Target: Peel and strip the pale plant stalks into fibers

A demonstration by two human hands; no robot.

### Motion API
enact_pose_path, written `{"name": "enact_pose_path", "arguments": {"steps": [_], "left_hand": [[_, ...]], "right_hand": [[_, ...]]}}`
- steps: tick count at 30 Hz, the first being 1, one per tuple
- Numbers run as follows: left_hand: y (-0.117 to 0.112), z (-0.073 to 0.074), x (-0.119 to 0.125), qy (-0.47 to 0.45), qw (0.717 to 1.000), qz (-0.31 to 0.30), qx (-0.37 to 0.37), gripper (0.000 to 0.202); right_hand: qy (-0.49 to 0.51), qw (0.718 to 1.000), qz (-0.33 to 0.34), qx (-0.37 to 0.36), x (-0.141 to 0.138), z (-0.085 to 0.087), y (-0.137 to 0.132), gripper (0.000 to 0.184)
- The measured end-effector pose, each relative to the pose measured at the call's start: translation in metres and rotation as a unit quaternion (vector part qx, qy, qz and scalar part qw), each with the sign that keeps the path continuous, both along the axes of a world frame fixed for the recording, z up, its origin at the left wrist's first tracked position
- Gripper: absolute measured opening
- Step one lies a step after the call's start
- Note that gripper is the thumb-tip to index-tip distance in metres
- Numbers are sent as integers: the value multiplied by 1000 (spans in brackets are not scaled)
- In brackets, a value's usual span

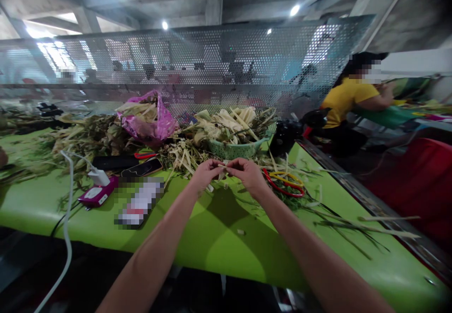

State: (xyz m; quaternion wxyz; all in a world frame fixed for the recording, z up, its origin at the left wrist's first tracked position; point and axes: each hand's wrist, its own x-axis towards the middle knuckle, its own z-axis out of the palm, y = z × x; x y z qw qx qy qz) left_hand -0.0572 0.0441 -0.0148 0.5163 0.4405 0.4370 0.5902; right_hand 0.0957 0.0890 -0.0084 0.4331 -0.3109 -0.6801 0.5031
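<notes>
Pale husk-like piece (pixel 222 166) pinched at the fingertips of left hand (pixel 206 174) and right hand (pixel 245 172), both curled nearly closed, equally near, held between them above green table (pixel 197 242), short of basket (pixel 228 150), long axis unclear.

Husks (pixel 233 122) in basket (pixel 233 149) beyond the hands (pixel 247 172), phone (pixel 146 167) left, scissors (pixel 291 195) right

1 left hand (pixel 205 175), 1 right hand (pixel 249 175); total 2. Pale husk (pixel 222 175): piece count unclear. Green table (pixel 197 247): 1. Pink plastic bag (pixel 155 128): 1. Green basket (pixel 235 150): 1. Dark flat devices (pixel 144 167): 2. White plug (pixel 99 178): 1. Purple power block (pixel 102 197): 1. Co-worker in yellow (pixel 346 100): 1. Dried plant matter (pixel 88 139): heaped too thickly to count.
</notes>
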Motion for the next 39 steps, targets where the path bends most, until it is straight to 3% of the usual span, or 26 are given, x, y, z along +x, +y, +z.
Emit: {"name": "enact_pose_path", "arguments": {"steps": [9, 19, 23, 29, 35, 39], "left_hand": [[-5, 4, 1, -61, 998, -16, -16, 26], [6, -4, -5, 58, 996, 33, 66, 15], [3, -3, -4, 73, 994, 26, 78, 17], [0, 1, -3, 6, 1000, -5, 22, 22], [1, 0, -8, -13, 1000, -23, 1, 32], [-2, 3, -12, 17, 998, -56, -9, 36]], "right_hand": [[-35, 994, -30, 96, 0, 2, -1, 14], [-10, 1000, -3, -17, 3, 6, -4, 23], [-13, 1000, 1, -13, 2, 3, -1, 26], [-59, 993, -30, 98, 2, 1, 0, 18], [-136, 953, -76, 261, 3, 8, -10, 10], [-148, 942, -82, 290, 3, 10, -12, 11]]}}
